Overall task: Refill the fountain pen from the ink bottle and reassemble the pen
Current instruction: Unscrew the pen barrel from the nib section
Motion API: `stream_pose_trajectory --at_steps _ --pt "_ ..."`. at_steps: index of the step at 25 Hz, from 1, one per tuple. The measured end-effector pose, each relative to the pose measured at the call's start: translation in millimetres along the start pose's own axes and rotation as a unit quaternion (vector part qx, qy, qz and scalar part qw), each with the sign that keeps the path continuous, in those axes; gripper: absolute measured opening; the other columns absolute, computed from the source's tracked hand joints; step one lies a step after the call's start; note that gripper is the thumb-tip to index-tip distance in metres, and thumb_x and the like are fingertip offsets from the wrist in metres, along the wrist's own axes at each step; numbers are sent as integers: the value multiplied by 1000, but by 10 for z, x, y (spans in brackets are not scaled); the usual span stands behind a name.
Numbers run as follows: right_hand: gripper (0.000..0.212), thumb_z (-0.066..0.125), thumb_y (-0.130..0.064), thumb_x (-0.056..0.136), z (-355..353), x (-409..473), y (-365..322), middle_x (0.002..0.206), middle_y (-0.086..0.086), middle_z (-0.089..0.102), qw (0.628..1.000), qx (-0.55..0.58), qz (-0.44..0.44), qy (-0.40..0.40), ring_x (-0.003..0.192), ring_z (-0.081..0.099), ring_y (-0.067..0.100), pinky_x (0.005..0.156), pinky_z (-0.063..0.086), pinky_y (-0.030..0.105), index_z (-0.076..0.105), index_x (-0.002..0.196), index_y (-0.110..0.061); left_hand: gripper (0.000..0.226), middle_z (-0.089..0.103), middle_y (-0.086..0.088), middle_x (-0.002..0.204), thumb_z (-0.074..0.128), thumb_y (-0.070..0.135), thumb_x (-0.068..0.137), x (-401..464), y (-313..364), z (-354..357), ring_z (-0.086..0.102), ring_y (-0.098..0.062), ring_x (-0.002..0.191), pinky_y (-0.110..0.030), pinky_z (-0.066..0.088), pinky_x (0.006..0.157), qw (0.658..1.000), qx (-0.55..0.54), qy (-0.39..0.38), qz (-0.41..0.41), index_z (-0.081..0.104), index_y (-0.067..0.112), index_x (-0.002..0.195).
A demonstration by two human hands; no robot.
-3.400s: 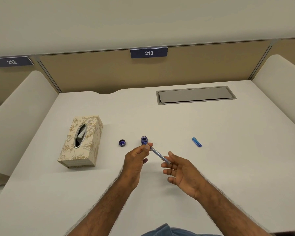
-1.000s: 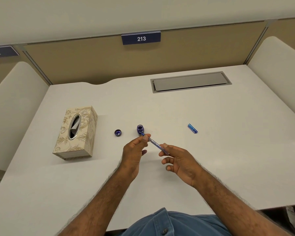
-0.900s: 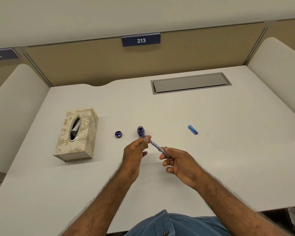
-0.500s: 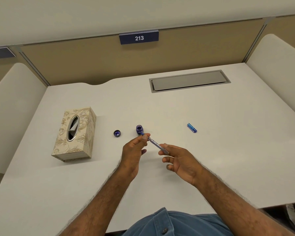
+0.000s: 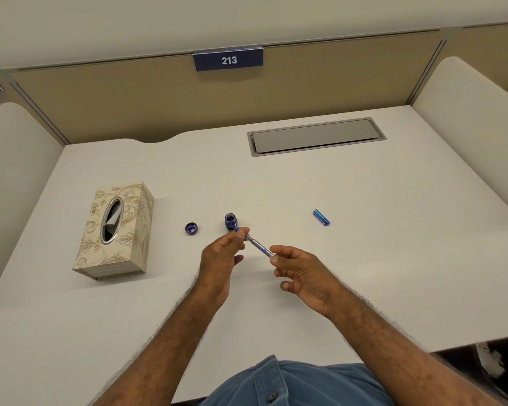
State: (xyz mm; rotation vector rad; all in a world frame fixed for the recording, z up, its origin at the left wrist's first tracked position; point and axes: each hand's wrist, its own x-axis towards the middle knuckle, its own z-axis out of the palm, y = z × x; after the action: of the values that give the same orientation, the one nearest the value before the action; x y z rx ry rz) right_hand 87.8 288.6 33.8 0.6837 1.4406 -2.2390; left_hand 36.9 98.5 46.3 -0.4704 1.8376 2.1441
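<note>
Ink bottle point(image 5: 230, 221) stands open on the worktop point(image 5: 364, 259), its lid point(image 5: 191, 228) set just beside it, so we can dip. Our left hand point(image 5: 222, 259) pinches the pen point(image 5: 254, 243) near the nib, steering the tip into the bottle's mouth. Our right hand point(image 5: 301, 273) pinches the rear end, we judge to draw ink. The cap point(image 5: 321, 217) waits well apart, right.

On the surface point(image 5: 364, 273), the ink bottle point(image 5: 230, 221) sits just beyond my left hand point(image 5: 222, 259). Its lid point(image 5: 191, 228) lies to its left, the tissue box point(image 5: 115, 230) farther left. The pen cap point(image 5: 321, 217) lies well right, the cable hatch point(image 5: 316, 136) far behind.
</note>
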Motion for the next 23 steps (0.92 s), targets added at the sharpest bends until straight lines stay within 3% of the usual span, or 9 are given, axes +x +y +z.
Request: stream_pose_trajectory --at_steps 6,12,15,20,23 --pt "25 83 -13 90 -70 28 32 96 0 79 999 -38 -7 9 81 69 17 55 53 29 84 115 -18 23 78 0 116 69 32 101 35 12 -18 65 -20 111 -43 54 100 1000 -5 1 1 82 18 114" --pt "29 87 -26 79 -290 -7 73 103 2 83 995 -92 -23 10 82 73 12 56 53 30 87 108 -22 15 76 2 105 71 29 100 87 31 -71 65 -19 103 -40 54 95 999 -39 15 -11 84 23 101" --pt "16 84 -22 87 -415 -12 73 103 0 84 987 -149 -44 39 82 75 11 57 55 29 88 102 -24 16 76 0 106 72 28 100 123 41 -132 66 -20 104 -38 55 92 998 -58 31 -21 85 22 94" --pt "9 84 -24 91 -558 64 41 97 -13 84 953 -244 -124 129 82 73 -3 61 51 11 87 97 -30 14 73 -4 111 71 26 100 176 24 -197 65 -22 104 -35 55 86 995 -85 46 -30 82 17 100" --pt "10 82 -24 93 -590 223 -35 99 -13 80 915 -314 -179 178 89 72 5 74 50 13 85 102 -27 17 72 -5 113 70 25 101 179 1 -207 64 -22 105 -34 54 84 995 -84 47 -32 81 13 106"
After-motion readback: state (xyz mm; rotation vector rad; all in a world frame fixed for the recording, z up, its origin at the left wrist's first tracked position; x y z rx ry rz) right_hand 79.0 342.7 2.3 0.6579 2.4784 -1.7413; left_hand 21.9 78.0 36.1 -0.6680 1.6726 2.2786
